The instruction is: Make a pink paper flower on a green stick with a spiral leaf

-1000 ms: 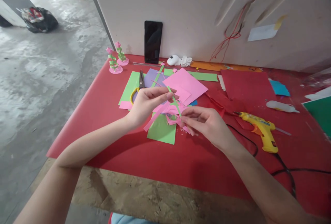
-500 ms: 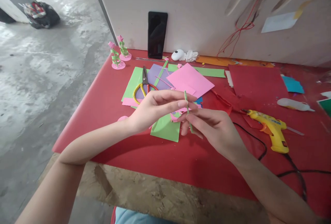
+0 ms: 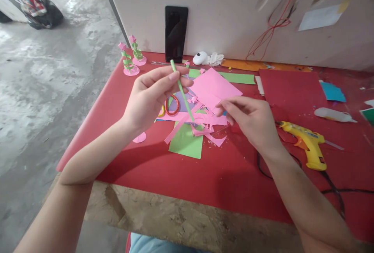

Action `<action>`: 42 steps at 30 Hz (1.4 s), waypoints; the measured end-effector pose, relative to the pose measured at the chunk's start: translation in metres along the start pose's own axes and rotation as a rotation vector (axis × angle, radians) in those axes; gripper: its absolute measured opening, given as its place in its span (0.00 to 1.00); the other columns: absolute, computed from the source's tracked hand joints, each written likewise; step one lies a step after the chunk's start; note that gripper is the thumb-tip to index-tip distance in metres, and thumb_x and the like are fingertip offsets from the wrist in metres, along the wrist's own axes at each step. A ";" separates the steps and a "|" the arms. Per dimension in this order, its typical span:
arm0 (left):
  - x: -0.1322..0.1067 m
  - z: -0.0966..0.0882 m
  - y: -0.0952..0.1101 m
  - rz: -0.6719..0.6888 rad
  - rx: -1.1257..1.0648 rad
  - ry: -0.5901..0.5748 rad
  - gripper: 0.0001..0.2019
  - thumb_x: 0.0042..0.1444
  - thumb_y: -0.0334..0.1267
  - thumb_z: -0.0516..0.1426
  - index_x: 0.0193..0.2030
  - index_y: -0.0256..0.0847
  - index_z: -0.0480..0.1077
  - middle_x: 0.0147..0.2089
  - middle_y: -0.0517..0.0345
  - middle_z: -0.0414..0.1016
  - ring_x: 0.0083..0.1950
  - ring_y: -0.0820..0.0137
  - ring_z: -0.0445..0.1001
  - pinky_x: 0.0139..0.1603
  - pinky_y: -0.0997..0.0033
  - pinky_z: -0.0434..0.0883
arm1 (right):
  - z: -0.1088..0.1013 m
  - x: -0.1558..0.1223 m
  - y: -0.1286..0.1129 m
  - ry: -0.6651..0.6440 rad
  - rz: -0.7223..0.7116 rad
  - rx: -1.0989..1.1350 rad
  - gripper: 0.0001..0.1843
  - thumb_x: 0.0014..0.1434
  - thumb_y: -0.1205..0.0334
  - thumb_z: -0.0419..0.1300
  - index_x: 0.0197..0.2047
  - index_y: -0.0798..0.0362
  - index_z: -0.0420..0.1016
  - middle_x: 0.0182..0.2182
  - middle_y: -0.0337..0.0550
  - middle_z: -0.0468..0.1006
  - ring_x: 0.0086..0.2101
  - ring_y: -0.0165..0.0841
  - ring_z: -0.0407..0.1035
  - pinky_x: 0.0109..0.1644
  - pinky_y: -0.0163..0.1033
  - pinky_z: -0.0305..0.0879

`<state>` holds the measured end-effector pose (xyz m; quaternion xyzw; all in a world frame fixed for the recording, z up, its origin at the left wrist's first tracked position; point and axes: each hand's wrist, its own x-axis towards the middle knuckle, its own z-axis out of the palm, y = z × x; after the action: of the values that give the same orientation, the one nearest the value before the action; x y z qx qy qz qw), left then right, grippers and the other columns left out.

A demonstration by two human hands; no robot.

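Observation:
Between the thumb and fingers of my left hand point(image 3: 149, 97) is a thin green paper stick point(image 3: 182, 91), slanting down to the right above the table. My right hand point(image 3: 251, 124) is apart from it, to the right, thumb and fingertips pinched together; anything between them is too small to make out. Below the hands lie pink paper scraps point(image 3: 201, 130), a green sheet point(image 3: 187, 146) and a pink square point(image 3: 213, 87). Scissors point(image 3: 172, 105) show only their red and yellow handles, partly behind my left hand. A pink paper disc point(image 3: 139, 137) lies near my left wrist.
Two paper flowers point(image 3: 127, 64) on pink bases stand at the back left. A phone point(image 3: 176, 33) leans on the wall beside a white gadget point(image 3: 200, 58). On the right lie a yellow glue gun point(image 3: 306, 144) with a black cord and a white bottle point(image 3: 333, 115).
My hands have come apart. The left has moved up and left with the green stick; the right has let go of it and shifted slightly right.

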<state>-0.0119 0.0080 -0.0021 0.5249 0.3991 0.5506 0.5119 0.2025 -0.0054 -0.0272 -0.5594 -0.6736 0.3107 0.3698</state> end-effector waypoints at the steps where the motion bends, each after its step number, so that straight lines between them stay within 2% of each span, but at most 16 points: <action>1: 0.003 -0.002 0.001 0.002 -0.006 0.011 0.08 0.59 0.39 0.58 0.33 0.44 0.78 0.29 0.63 0.77 0.40 0.70 0.79 0.42 0.70 0.75 | 0.001 0.009 0.009 0.011 -0.020 -0.044 0.10 0.59 0.59 0.57 0.30 0.51 0.77 0.26 0.40 0.79 0.22 0.27 0.65 0.26 0.35 0.62; 3: 0.008 -0.005 0.000 0.012 -0.029 0.012 0.08 0.59 0.37 0.57 0.32 0.43 0.77 0.27 0.64 0.75 0.37 0.72 0.79 0.41 0.71 0.75 | 0.007 0.027 0.028 0.018 -0.047 -0.103 0.06 0.55 0.64 0.59 0.30 0.52 0.77 0.28 0.41 0.79 0.27 0.31 0.69 0.32 0.38 0.66; 7: 0.011 -0.007 -0.004 -0.005 -0.052 0.003 0.10 0.60 0.33 0.55 0.32 0.41 0.77 0.26 0.64 0.72 0.31 0.76 0.76 0.37 0.73 0.72 | 0.030 0.059 0.056 -0.041 -0.131 -0.223 0.07 0.52 0.67 0.61 0.34 0.53 0.79 0.35 0.46 0.80 0.32 0.34 0.69 0.39 0.43 0.67; 11: 0.010 -0.006 -0.006 -0.039 -0.067 -0.035 0.10 0.58 0.30 0.54 0.31 0.41 0.77 0.26 0.63 0.72 0.29 0.77 0.74 0.33 0.75 0.71 | 0.053 0.078 0.068 -0.106 -0.229 -0.321 0.05 0.48 0.64 0.66 0.32 0.54 0.79 0.38 0.49 0.79 0.43 0.42 0.68 0.44 0.46 0.66; 15: 0.009 -0.006 -0.007 -0.055 -0.090 -0.081 0.09 0.56 0.31 0.56 0.31 0.42 0.77 0.26 0.63 0.73 0.30 0.76 0.75 0.34 0.75 0.71 | 0.060 0.080 0.071 -0.102 -0.318 -0.370 0.01 0.51 0.65 0.63 0.28 0.52 0.76 0.35 0.48 0.78 0.42 0.42 0.68 0.44 0.47 0.67; 19: 0.008 -0.005 -0.009 -0.052 -0.095 -0.099 0.07 0.56 0.33 0.57 0.31 0.41 0.76 0.27 0.61 0.72 0.30 0.76 0.73 0.34 0.74 0.70 | 0.050 0.062 0.059 0.007 -0.422 -0.373 0.03 0.55 0.66 0.60 0.34 0.50 0.75 0.38 0.45 0.79 0.43 0.40 0.70 0.48 0.49 0.67; 22: 0.006 -0.002 -0.011 -0.107 -0.075 -0.128 0.06 0.57 0.33 0.56 0.32 0.40 0.74 0.26 0.61 0.69 0.28 0.76 0.72 0.30 0.75 0.68 | 0.036 0.039 0.038 0.107 -0.475 -0.363 0.06 0.58 0.64 0.58 0.39 0.48 0.74 0.38 0.43 0.80 0.36 0.36 0.72 0.44 0.48 0.69; 24: 0.002 0.002 -0.013 -0.166 -0.082 -0.177 0.05 0.57 0.34 0.55 0.32 0.41 0.72 0.24 0.63 0.64 0.23 0.78 0.66 0.24 0.76 0.65 | 0.029 0.021 0.022 0.155 -0.506 -0.350 0.07 0.59 0.63 0.58 0.41 0.47 0.73 0.38 0.43 0.81 0.31 0.33 0.71 0.39 0.44 0.70; 26: -0.003 0.006 -0.014 -0.196 -0.081 -0.213 0.04 0.58 0.36 0.56 0.32 0.42 0.69 0.21 0.66 0.57 0.19 0.81 0.57 0.19 0.78 0.58 | 0.023 0.004 0.007 0.218 -0.614 -0.297 0.09 0.58 0.67 0.60 0.43 0.47 0.73 0.38 0.43 0.81 0.30 0.32 0.72 0.36 0.42 0.71; 29: -0.012 0.011 -0.013 -0.124 -0.022 -0.231 0.06 0.58 0.39 0.57 0.32 0.42 0.68 0.21 0.67 0.55 0.18 0.82 0.50 0.17 0.77 0.53 | 0.018 -0.017 -0.010 0.254 -0.749 -0.239 0.17 0.54 0.72 0.63 0.47 0.47 0.72 0.37 0.44 0.81 0.34 0.35 0.75 0.35 0.41 0.72; 32: -0.021 0.014 -0.010 -0.028 0.042 -0.268 0.07 0.58 0.41 0.59 0.33 0.42 0.69 0.24 0.64 0.62 0.19 0.82 0.52 0.18 0.76 0.56 | 0.014 -0.028 -0.020 0.251 -0.754 -0.248 0.21 0.54 0.72 0.64 0.50 0.44 0.72 0.37 0.43 0.81 0.37 0.37 0.76 0.36 0.43 0.72; 34: -0.024 0.016 -0.007 -0.010 0.069 -0.300 0.08 0.57 0.43 0.60 0.33 0.42 0.70 0.26 0.63 0.65 0.21 0.81 0.56 0.19 0.76 0.58 | 0.013 -0.032 -0.023 0.244 -0.745 -0.237 0.23 0.53 0.72 0.64 0.51 0.43 0.71 0.38 0.42 0.81 0.37 0.36 0.76 0.38 0.42 0.73; 37: -0.028 0.017 -0.002 -0.008 0.097 -0.320 0.11 0.55 0.47 0.62 0.31 0.42 0.70 0.25 0.62 0.66 0.22 0.79 0.59 0.20 0.76 0.59 | 0.011 -0.034 -0.027 0.226 -0.713 -0.216 0.22 0.54 0.71 0.64 0.51 0.43 0.71 0.39 0.42 0.81 0.38 0.35 0.76 0.38 0.41 0.74; 42: -0.027 0.018 -0.002 -0.056 0.075 -0.352 0.15 0.53 0.52 0.62 0.30 0.42 0.71 0.27 0.61 0.69 0.20 0.81 0.56 0.17 0.76 0.56 | 0.010 -0.037 -0.032 0.208 -0.659 -0.176 0.20 0.54 0.69 0.65 0.49 0.42 0.72 0.38 0.41 0.80 0.37 0.35 0.76 0.38 0.40 0.74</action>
<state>0.0046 -0.0203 -0.0066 0.6205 0.3382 0.4205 0.5690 0.1807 -0.0481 -0.0118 -0.3706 -0.8008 0.0569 0.4670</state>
